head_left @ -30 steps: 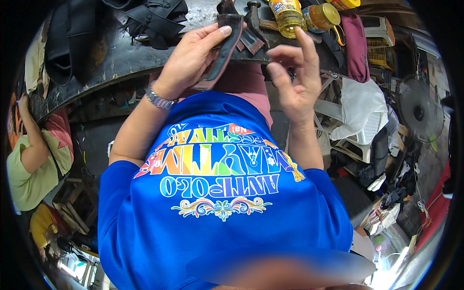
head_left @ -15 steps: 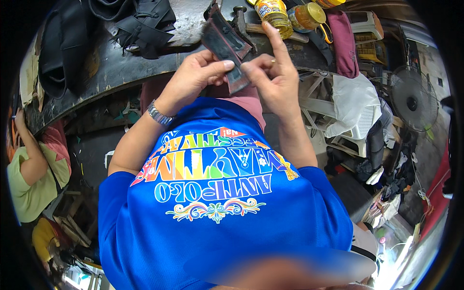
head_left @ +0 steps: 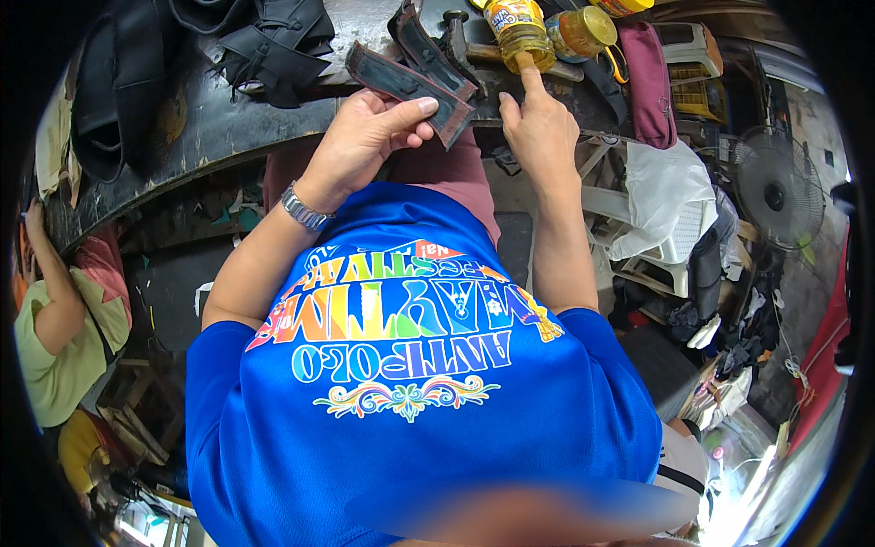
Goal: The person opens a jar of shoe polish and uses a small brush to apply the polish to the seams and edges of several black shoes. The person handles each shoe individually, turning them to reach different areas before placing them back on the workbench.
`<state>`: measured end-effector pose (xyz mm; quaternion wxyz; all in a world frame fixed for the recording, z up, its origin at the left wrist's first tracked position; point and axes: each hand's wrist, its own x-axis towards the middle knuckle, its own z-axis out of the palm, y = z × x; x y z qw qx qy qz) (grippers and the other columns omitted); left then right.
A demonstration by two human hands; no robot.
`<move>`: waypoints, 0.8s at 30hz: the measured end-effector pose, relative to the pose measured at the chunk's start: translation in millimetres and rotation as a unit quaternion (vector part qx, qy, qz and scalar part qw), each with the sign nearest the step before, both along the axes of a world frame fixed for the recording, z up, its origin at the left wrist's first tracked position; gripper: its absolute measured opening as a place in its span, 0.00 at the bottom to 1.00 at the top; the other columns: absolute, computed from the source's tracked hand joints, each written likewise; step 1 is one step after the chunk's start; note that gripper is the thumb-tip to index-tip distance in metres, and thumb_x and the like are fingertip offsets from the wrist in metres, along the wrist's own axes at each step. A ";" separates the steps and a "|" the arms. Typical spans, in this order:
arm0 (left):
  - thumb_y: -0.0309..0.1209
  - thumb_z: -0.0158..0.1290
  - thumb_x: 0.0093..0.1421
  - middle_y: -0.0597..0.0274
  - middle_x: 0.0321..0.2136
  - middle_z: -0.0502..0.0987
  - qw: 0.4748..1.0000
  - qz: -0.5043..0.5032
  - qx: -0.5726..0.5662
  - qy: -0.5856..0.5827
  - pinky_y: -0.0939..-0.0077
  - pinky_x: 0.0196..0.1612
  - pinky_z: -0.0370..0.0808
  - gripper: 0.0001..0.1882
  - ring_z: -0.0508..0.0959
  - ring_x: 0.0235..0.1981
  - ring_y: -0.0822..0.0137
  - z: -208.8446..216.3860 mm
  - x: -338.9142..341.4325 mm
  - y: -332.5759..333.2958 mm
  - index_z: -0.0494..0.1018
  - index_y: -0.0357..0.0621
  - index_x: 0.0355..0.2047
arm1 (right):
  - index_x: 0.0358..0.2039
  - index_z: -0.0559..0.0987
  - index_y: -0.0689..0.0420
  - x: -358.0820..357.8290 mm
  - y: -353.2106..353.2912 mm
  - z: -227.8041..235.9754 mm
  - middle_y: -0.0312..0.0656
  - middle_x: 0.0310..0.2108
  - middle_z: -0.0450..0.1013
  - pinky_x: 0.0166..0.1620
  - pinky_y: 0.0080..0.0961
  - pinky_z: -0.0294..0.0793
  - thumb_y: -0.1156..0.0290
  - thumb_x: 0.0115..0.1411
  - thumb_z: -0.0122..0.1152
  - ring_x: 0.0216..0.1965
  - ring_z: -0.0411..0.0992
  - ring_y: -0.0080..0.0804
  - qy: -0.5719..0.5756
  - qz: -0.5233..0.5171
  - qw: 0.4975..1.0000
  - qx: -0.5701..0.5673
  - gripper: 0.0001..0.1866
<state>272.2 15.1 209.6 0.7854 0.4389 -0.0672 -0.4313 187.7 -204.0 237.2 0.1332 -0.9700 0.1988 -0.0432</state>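
My left hand (head_left: 369, 132) pinches a dark strap-shaped piece (head_left: 396, 77) with reddish-brown edges between thumb and fingers, above the near edge of the workbench. A similar dark piece (head_left: 424, 46) lies just beyond it, partly covered. My right hand (head_left: 544, 137) has its index finger stretched out to the near end of a clear jar (head_left: 521, 25) with a colourful label and yellowish contents. Whether the fingertip is inside the jar or only touching it, I cannot tell. The right thumb stands apart, and nothing is held in that hand.
A hammer (head_left: 455, 36) lies behind the strap pieces. A second jar (head_left: 579, 36), orange-handled scissors (head_left: 619, 64) and a maroon pouch (head_left: 647, 87) sit to the right. Black cut pieces (head_left: 278, 46) are heaped on the left of the bench (head_left: 219, 146). A fan (head_left: 775, 191) stands far right.
My right hand has left the strap piece and moved right, its index finger now at the jar. The strap piece in my left hand has swung to a flatter slant.
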 end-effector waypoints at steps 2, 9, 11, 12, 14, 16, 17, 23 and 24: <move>0.30 0.61 0.65 0.65 0.36 0.82 1.000 0.001 -0.003 -0.005 0.89 0.35 0.78 0.13 0.80 0.31 0.80 -0.1 -0.8 -0.5 0.77 0.38 0.49 | 0.65 0.67 0.52 1.6 1.2 -0.4 0.55 0.34 0.80 0.37 0.51 0.77 0.65 0.61 0.61 0.33 0.79 0.56 -0.011 0.002 1.000 0.011 0.31; 0.27 0.60 0.65 0.62 0.40 0.83 0.997 0.020 0.055 -0.052 0.78 0.41 0.81 0.11 0.82 0.36 0.74 3.5 -2.0 -8.0 0.79 0.39 0.47 | 0.48 0.79 0.56 -8.5 3.6 17.2 0.53 0.37 0.76 0.40 0.47 0.76 0.71 0.63 0.56 0.35 0.77 0.53 -0.122 0.032 0.991 0.051 0.14; 0.27 0.59 0.65 0.60 0.42 0.83 0.998 0.056 0.000 -0.033 0.75 0.43 0.82 0.11 0.83 0.39 0.72 4.4 -5.8 -12.0 0.79 0.38 0.47 | 0.41 0.85 0.57 -15.7 9.1 25.9 0.42 0.38 0.72 0.37 0.27 0.72 0.83 0.58 0.57 0.33 0.73 0.32 -0.213 0.053 0.965 0.145 0.14; 0.27 0.59 0.65 0.59 0.43 0.83 0.998 0.057 0.001 -0.024 0.73 0.44 0.83 0.11 0.83 0.41 0.70 4.7 -6.0 -12.9 0.79 0.38 0.47 | 0.41 0.85 0.56 -20.3 11.1 30.7 0.41 0.38 0.71 0.36 0.26 0.73 0.84 0.56 0.57 0.32 0.72 0.30 -0.244 0.061 0.949 0.189 0.15; 0.27 0.58 0.66 0.58 0.44 0.82 0.998 0.058 -0.021 -0.018 0.69 0.46 0.83 0.11 0.83 0.44 0.68 5.2 -6.8 -14.4 0.78 0.37 0.47 | 0.44 0.87 0.52 -24.9 16.8 34.4 0.38 0.42 0.70 0.34 0.18 0.71 0.89 0.49 0.59 0.29 0.67 0.22 -0.302 0.126 0.912 0.248 0.24; 0.26 0.57 0.66 0.57 0.45 0.82 0.998 0.053 -0.018 -0.026 0.67 0.48 0.84 0.11 0.83 0.45 0.66 5.3 -6.5 -14.5 0.77 0.37 0.48 | 0.45 0.87 0.51 -25.2 24.8 30.0 0.39 0.44 0.70 0.34 0.18 0.71 0.88 0.48 0.60 0.28 0.67 0.23 -0.297 0.169 0.914 0.221 0.25; 0.25 0.57 0.66 0.57 0.45 0.82 0.998 0.053 -0.016 -0.030 0.66 0.48 0.84 0.11 0.83 0.45 0.66 5.0 -6.1 -14.3 0.76 0.37 0.48 | 0.45 0.87 0.50 -25.5 29.1 26.3 0.40 0.45 0.71 0.34 0.18 0.72 0.88 0.47 0.61 0.28 0.67 0.23 -0.293 0.191 0.914 0.206 0.26; 0.24 0.55 0.67 0.58 0.44 0.82 0.995 0.068 -0.071 -0.001 0.68 0.47 0.84 0.11 0.83 0.44 0.66 1.5 -6.5 -11.3 0.75 0.38 0.49 | 0.50 0.86 0.41 -24.0 35.8 6.4 0.40 0.50 0.72 0.33 0.23 0.74 0.86 0.44 0.63 0.26 0.67 0.24 -0.284 0.163 0.932 0.156 0.33; 0.24 0.56 0.67 0.57 0.43 0.82 0.995 0.071 -0.069 -0.001 0.68 0.47 0.84 0.11 0.83 0.44 0.66 0.4 -6.0 -10.8 0.75 0.38 0.49 | 0.51 0.86 0.40 -23.5 35.8 4.1 0.41 0.51 0.72 0.33 0.23 0.74 0.85 0.44 0.63 0.26 0.67 0.25 -0.281 0.165 0.934 0.144 0.33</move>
